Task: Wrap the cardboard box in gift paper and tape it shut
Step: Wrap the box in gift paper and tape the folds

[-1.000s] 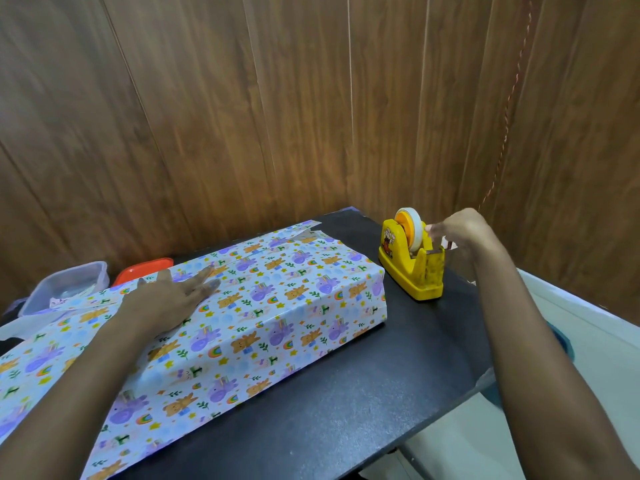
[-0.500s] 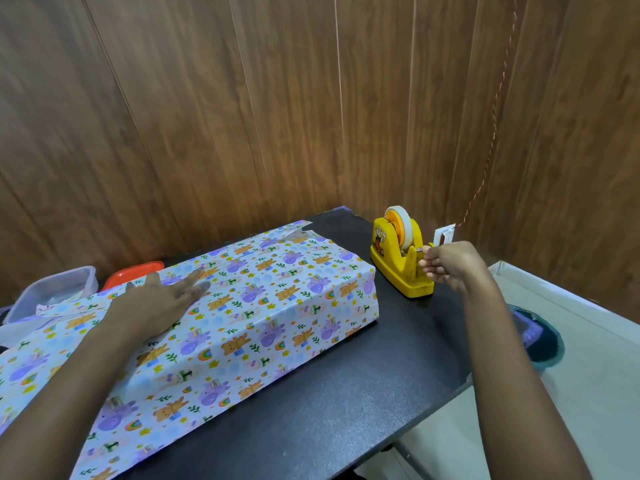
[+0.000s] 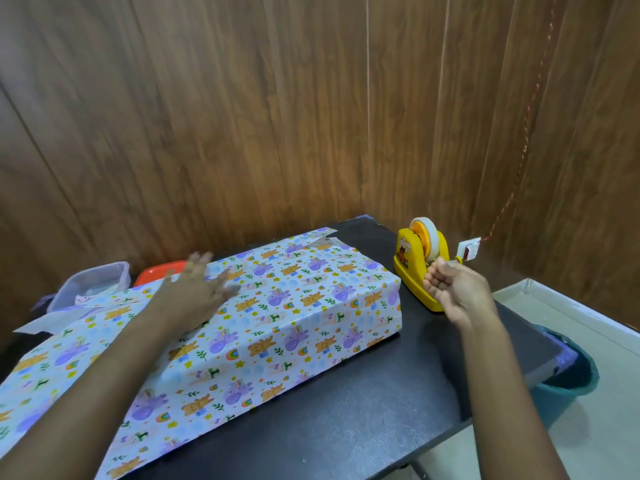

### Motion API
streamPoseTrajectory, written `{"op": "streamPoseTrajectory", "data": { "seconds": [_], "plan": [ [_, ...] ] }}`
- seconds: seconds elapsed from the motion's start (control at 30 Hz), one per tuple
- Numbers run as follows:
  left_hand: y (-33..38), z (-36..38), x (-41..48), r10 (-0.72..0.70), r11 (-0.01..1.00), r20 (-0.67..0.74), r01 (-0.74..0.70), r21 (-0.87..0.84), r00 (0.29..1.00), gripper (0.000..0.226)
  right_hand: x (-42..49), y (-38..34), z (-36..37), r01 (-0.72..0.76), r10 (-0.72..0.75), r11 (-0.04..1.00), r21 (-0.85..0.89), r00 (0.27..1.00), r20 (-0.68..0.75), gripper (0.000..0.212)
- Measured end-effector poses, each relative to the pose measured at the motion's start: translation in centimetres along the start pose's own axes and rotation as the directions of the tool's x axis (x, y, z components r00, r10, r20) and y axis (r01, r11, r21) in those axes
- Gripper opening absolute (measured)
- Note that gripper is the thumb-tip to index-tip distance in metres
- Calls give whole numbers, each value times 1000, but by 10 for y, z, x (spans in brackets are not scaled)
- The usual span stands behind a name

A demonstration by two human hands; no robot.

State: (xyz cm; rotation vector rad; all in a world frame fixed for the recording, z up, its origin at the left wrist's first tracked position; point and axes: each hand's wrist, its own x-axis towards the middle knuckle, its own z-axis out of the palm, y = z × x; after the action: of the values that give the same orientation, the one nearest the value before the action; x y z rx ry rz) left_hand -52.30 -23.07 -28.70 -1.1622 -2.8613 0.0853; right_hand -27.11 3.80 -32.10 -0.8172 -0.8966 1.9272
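Wood-panelled walls back the black table; on it lies the long box wrapped in animal-print gift paper; my left hand rests spread flat on top; my right hand, fingers curled, pinches tape at the yellow plastic dispenser just right of the box.
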Motion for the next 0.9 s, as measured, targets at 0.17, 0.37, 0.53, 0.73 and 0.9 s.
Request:
{"op": "streamPoseTrajectory", "data": {
  "seconds": [0.17, 0.37, 0.53, 0.73, 0.9],
  "plan": [
    [25, -21, 5, 123, 989, 13, -123, 80, 992, 62, -19, -16, 73, 82, 74, 928, -363, 915, 396, 24],
    [66, -33, 20, 172, 942, 64, -183, 281, 983, 58, -10, 28, 161, 213, 227, 686, -696, 846, 483, 21],
    [62, -33, 27, 193, 925, 44, -197, 325, 980, 66, 10, 53, 203, 265, 276, 389, -883, 880, 386, 19],
    [60, -31, 29, 213, 922, 40, -214, 323, 976, 67, 17, 61, 224, 249, 281, 150, -957, 917, 282, 35],
    [60, -29, 30, 214, 918, 22, -208, 339, 977, 69, 19, 63, 234, 218, 264, 56, -974, 938, 225, 31]
  ]
}}
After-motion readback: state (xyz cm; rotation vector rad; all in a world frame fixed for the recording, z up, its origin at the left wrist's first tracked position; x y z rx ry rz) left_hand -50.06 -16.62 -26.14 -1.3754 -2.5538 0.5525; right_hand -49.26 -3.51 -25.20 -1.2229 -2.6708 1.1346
